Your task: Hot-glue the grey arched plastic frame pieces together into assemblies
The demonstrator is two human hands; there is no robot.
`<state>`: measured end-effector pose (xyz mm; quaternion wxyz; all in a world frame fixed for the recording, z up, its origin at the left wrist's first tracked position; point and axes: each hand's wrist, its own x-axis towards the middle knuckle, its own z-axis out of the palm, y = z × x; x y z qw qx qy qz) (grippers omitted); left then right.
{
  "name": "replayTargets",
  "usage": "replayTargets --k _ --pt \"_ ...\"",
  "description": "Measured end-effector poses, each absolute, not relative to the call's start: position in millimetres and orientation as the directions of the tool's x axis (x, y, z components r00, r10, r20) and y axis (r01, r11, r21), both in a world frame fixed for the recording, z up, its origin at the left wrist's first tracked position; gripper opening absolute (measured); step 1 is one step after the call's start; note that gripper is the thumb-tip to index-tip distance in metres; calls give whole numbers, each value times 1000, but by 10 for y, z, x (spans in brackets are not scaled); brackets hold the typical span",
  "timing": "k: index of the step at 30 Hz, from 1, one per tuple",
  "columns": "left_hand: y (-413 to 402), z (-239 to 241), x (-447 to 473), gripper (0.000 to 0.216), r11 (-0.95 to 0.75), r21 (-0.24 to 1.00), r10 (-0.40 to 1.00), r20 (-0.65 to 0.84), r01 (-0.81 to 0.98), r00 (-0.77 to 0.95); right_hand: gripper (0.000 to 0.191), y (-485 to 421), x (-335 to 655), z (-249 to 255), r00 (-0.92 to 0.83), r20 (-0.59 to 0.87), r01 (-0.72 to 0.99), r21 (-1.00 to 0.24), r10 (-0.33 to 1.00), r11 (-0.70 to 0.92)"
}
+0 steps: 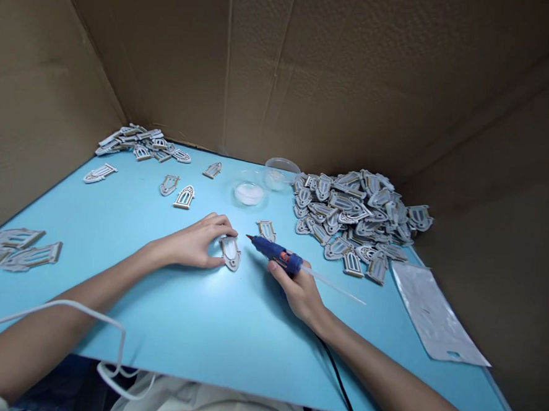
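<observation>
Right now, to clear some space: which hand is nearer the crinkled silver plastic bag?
Right hand, to the left of the crinkled silver plastic bag; the left hand sits farther left.

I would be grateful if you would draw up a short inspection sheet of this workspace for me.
surface: light blue tabletop, with pieces spread over it.
job's things: arched window-shaped piece against the fingers; blue hot glue gun with a glue stick.
clutter: large heap of pieces, smaller heap, two clear containers, silver plastic bag.
grippers: left hand at the piece; right hand grips the glue gun.
cables: black cable over the table edge; white cord by the left forearm.
surroundings: cardboard walls around the table.
</observation>
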<state>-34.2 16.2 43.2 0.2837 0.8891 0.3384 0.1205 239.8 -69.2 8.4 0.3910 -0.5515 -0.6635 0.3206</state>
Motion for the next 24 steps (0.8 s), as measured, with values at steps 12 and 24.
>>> replayTargets --k 12,24 --pt "187 240 -241 46 -571 609 721 53 550 691 32 -668 2260 89 -278 133 684 -668 951 293" --pt "201 207 -226 49 -554 628 725 42 546 687 36 -686 2250 140 -269 115 682 -678 956 273"
